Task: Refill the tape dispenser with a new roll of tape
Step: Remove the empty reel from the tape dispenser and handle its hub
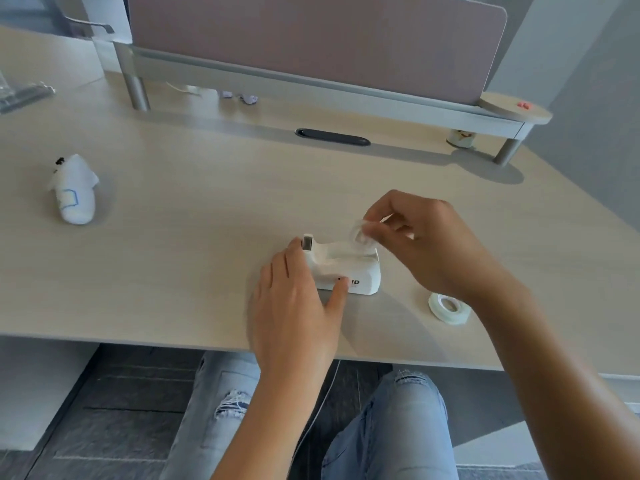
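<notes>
A white tape dispenser (360,275) stands on the pale wooden desk (194,237) near its front edge. My left hand (298,299) grips the dispenser's left end, thumb on its front face, fingers by the cutter. Just above the dispenser's open top, my right hand (426,240) pinches a clear, almost empty tape ring (362,234) between thumb and fingers. The ring looks blurred. A full roll of clear tape (448,308) lies flat on the desk to the right of the dispenser, under my right wrist.
A small white plush toy (73,190) lies at the left of the desk. A raised shelf with a mauve divider panel (311,39) runs along the back, on metal legs. A dark cable slot (332,136) sits mid-desk. My knees are below the desk's front edge.
</notes>
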